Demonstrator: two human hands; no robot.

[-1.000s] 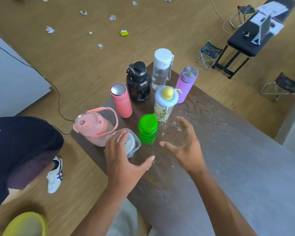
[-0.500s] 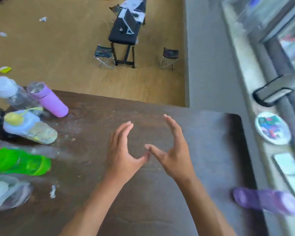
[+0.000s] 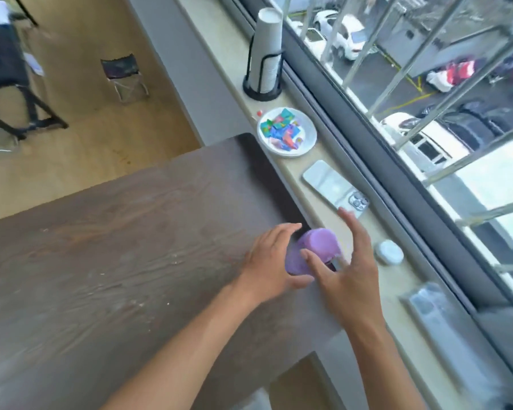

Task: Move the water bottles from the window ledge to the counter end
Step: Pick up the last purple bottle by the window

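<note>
A purple water bottle (image 3: pixel 320 244) with a rounded lid stands where the dark wooden counter (image 3: pixel 131 232) meets the beige window ledge (image 3: pixel 288 167). My left hand (image 3: pixel 267 261) curls around the bottle's left side, fingers behind it and thumb below. On the bottle's right is my right hand (image 3: pixel 347 273), fingers spread and raised, thumb resting against the lid. The bottle's lower body is hidden by both hands.
Along the ledge lie a cup stack in a black holder (image 3: pixel 265 54), a plate of coloured wrappers (image 3: pixel 286 133), a phone (image 3: pixel 335 187), a white earbud case (image 3: pixel 389 252) and a blurred clear object (image 3: pixel 436 303). A folding stool (image 3: pixel 125 75) stands on the floor.
The view swung right, from the group of bottles at the counter end to the window ledge. Both hands travelled across the counter and came around the purple bottle.
</note>
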